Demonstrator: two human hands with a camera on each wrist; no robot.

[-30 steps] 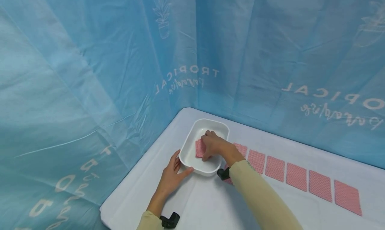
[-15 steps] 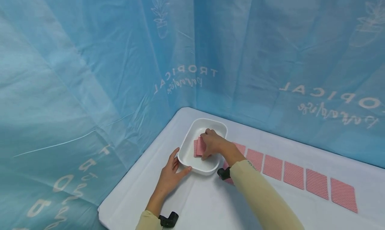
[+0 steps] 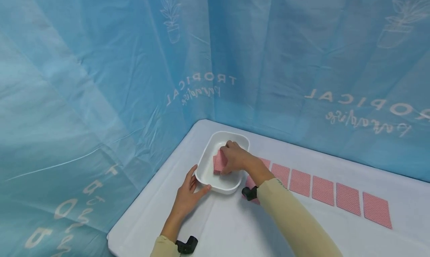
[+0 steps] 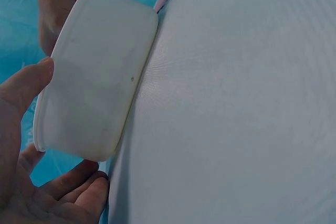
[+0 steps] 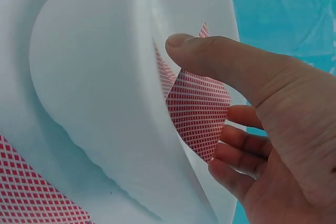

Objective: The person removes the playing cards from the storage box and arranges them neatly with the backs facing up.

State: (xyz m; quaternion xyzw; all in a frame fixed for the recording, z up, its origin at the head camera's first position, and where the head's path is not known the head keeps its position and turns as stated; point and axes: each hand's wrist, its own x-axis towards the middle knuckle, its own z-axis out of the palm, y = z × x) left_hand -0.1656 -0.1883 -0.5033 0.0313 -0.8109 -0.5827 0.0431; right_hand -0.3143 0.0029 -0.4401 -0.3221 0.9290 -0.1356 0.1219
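A white plastic tub (image 3: 224, 190) stands on the table near its far corner. At the tub's near left corner my left hand (image 3: 188, 195) holds it, thumb at the rim and fingers around the outer side; the left wrist view shows the tub's side wall (image 4: 100, 77) between them. My right hand (image 3: 236, 159) reaches over the rim and pinches playing cards (image 3: 220, 164) with red checked backs inside the tub. In the right wrist view these cards (image 5: 197, 116) bow between thumb and fingers. The tub's wall hides part of them.
Right of the tub, several playing cards (image 3: 377, 210) lie face down in a row on the white tablecloth (image 3: 228, 227). My right forearm covers some of them. A blue printed curtain (image 3: 268, 81) hangs behind the table's back and left edges.
The cards in my right hand have been tipped up, so a thicker stack edge shows. My left hand stays at the tub's corner. The whole view has shifted slightly.
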